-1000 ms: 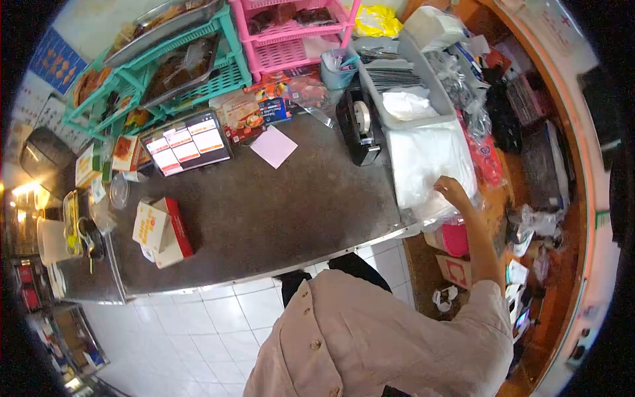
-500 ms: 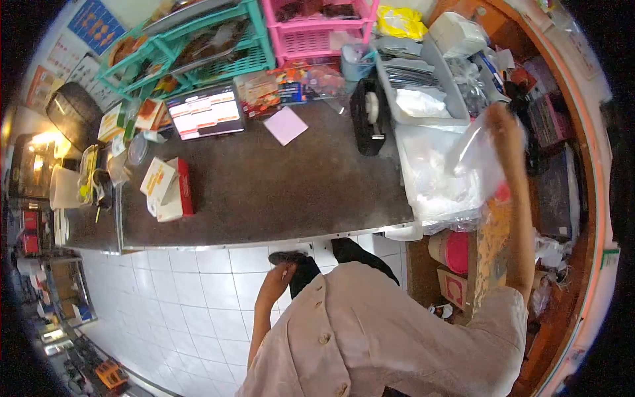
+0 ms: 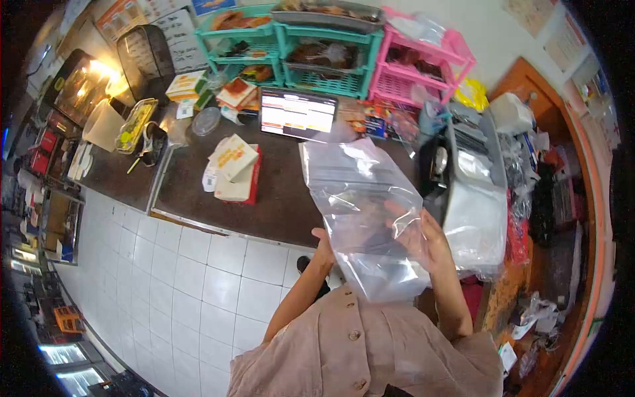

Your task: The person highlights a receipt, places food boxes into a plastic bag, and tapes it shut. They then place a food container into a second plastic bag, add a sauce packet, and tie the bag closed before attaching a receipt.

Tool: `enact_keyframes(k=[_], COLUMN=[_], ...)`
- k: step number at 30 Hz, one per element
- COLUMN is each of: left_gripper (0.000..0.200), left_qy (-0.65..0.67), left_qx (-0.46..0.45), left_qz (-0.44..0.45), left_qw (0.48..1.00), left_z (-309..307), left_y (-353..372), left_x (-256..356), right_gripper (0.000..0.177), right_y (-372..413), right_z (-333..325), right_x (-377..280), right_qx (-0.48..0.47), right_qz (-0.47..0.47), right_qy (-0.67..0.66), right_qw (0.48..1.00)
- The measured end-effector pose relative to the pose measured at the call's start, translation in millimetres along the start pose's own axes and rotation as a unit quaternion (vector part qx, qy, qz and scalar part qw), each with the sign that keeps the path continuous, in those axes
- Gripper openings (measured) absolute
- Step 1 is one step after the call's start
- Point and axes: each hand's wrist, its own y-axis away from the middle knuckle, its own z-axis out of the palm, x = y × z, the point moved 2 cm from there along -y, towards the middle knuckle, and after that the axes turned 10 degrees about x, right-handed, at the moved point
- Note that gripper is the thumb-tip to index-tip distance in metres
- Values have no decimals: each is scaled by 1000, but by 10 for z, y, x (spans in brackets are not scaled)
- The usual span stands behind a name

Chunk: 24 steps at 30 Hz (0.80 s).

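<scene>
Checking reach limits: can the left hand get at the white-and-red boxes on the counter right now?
Probably yes, perhaps with a stretch: the clear bag is off to the left hand's right, and bare countertop lies between that hand and the boxes.

You can't make out any txt for sure: orange print on the white box (image 3: 235,157), lines on the tablet (image 3: 297,116), wall sheet (image 3: 180,41) info, all too blurred/sm.
</scene>
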Motion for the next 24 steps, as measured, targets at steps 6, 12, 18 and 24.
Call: enact_keyframes(k=[6,12,18,24], left_gripper=[113,89,41,39], left_qy=[-172,-5,19,-115], left_qx=[101,-43,123,239], left_qz=[-52,-55,-59,-38], left_qw=[978,998,990,964], left_z=[-277,-177,-292,-989], left_y=[331,-118,-71,158], left_x=[861,597,449,962], right_gripper=[31,27,27,18], right_y=[-195,-267,-437,-743], right_z=[-33,-17,-40,-945], right_x=[147,254,333,-215], right_qx=[46,150,94,206], right_qz=[-1,-113,-173,-66], right_qy=[-64,55,-1,347], right_qw=[997,981,980,912])
